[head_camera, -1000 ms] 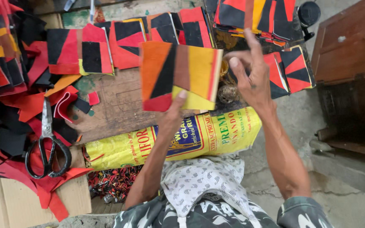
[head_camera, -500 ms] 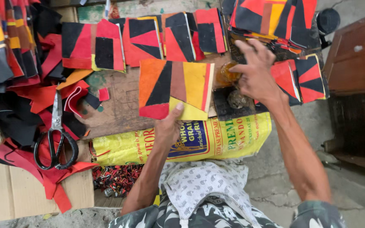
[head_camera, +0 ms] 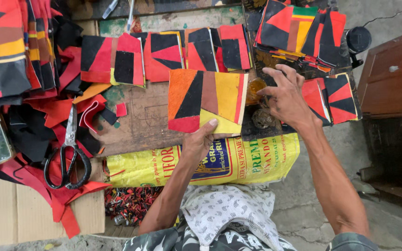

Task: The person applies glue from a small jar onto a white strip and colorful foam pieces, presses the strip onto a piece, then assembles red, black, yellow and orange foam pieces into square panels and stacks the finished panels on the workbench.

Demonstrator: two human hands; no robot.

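Patchwork panel (head_camera: 206, 100) in left hand (head_camera: 200, 142)

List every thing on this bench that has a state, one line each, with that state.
Left hand: gripping the patchwork panel's lower edge.
Patchwork panel: held up, flat, facing the camera.
Right hand: open, fingers spread, over a small amber glue pot.
Glue pot: open, uncovered.
Scissors: lying on the scraps, blades shut.
Yellow sack: spread flat over the bench edge.
Finished panels: laid overlapping in a row.
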